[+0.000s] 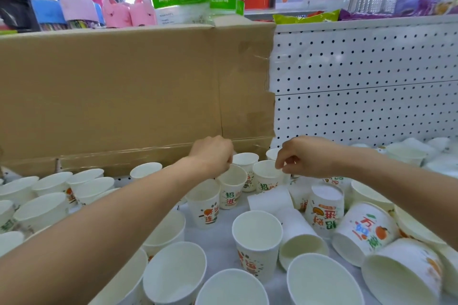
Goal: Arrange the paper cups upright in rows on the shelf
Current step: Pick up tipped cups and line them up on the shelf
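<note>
Showing two cups being set at the back of the shelf [223,238]. The left grip [213,156] is closed, fingertips curled down onto the rim of the first cup [231,184], which stands upright. The right grip [306,157] pinches the rim of the second cup [266,177], also upright and just beside the first. Holding by the rim probably keeps each mouth upward and lets the cups be set close together. Behind both grips stand a cardboard box [124,86] and a pegboard panel [359,69], which likely serve as the row's back line. Left of the left grip, upright cups [49,186] already stand close together. Below the right grip, tipped cups [302,238] lie on their sides and one upturned cup [326,208] rests mouth down, not yet sorted.
</note>
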A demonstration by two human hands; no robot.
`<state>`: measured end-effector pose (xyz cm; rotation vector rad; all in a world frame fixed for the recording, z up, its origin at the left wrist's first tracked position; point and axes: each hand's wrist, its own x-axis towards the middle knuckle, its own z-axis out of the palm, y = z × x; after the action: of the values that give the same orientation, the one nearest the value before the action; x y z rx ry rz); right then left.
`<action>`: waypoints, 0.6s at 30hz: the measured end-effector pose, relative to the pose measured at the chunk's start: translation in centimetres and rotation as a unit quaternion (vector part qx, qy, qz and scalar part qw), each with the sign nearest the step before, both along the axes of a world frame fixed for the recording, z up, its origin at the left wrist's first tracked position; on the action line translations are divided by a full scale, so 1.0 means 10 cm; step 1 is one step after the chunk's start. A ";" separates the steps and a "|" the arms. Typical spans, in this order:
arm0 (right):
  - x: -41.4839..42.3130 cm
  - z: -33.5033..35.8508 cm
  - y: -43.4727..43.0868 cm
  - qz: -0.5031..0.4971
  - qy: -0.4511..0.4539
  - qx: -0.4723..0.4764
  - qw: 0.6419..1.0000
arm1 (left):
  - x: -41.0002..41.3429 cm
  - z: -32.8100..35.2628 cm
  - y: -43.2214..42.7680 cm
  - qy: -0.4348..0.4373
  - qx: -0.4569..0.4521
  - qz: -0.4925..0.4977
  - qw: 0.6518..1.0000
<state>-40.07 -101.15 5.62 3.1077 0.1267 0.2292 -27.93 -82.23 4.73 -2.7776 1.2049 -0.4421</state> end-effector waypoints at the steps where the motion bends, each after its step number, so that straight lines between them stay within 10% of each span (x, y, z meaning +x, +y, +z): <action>1: -0.05 0.02 -0.03 -0.001 -0.003 0.011 1.000 | 0.01 -0.01 0.01 -0.007 0.003 -0.005 1.000; 7: -0.44 0.18 -0.14 -0.010 0.075 0.092 0.993 | -0.34 0.10 0.04 0.158 -0.113 -0.144 0.970; 18: -0.55 0.04 -0.16 -0.075 0.166 0.006 0.983 | -0.63 -0.18 -0.40 0.157 0.054 -0.142 0.976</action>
<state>-45.61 -102.78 5.99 3.1188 -0.1060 -0.2942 -34.20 -86.24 2.97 -2.6580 1.6496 0.0524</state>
